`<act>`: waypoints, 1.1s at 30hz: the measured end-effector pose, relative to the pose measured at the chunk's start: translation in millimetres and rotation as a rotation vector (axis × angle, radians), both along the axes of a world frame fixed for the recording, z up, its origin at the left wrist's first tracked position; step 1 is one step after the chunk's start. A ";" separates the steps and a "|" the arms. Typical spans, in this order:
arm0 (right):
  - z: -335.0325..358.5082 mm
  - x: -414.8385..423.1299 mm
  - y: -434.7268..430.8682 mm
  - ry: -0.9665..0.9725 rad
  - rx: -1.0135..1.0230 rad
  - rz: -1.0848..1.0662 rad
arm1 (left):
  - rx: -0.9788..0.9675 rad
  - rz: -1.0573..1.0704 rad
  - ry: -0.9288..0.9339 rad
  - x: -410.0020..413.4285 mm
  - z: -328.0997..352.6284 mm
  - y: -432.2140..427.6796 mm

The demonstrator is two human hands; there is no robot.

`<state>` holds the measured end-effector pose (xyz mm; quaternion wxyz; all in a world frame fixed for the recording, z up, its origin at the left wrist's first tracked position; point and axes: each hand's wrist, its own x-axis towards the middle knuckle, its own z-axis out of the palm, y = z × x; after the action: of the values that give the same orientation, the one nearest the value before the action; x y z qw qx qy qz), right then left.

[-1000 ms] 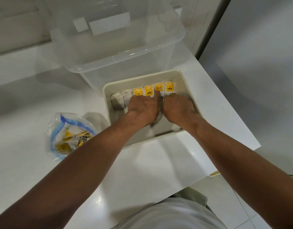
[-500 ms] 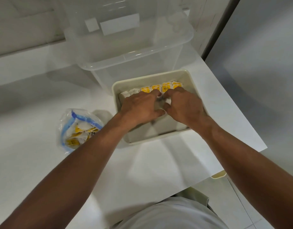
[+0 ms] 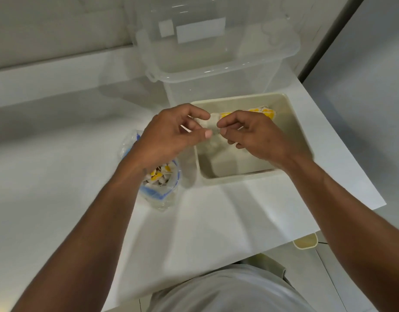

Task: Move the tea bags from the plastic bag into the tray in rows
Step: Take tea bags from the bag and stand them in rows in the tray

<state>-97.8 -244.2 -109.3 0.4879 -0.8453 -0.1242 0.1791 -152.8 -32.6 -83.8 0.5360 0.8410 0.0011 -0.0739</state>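
The left hand [image 3: 171, 136] and right hand [image 3: 257, 136] are hovering over the tray [image 3: 239, 97], fingers curling; it cannot be told whether they are pinching a tea bag [image 3: 213, 121].

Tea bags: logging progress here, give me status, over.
Left hand, right hand loosely curled above tray, empty. Tea bags rowed along far wall; more in plastic bag. Nothing blocking.
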 end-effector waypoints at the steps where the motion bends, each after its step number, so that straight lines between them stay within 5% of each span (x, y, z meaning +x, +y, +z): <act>1: 5.5 -5.1 7.7 0.022 0.032 0.006 | -0.018 0.014 0.008 -5.1 0.7 7.1; 9: 26.3 -37.4 66.4 0.048 0.083 0.111 | -0.031 0.058 0.041 -37.7 -9.0 55.5; 18: -2.0 -81.9 119.7 0.148 -0.021 0.142 | 0.286 0.050 0.044 -62.1 -39.2 103.8; 26: -32.3 -100.2 133.9 -0.393 -0.604 0.168 | 0.659 0.002 -0.005 -81.5 -67.3 105.3; 33: -27.6 -98.8 130.3 -0.342 -0.621 0.163 | 0.701 -0.091 -0.039 -85.7 -62.7 100.5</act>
<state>-196.6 -113.9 -136.9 0.1644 -0.9582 -0.2107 0.1024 -238.5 67.9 -146.6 0.2106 0.9743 -0.0211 -0.0768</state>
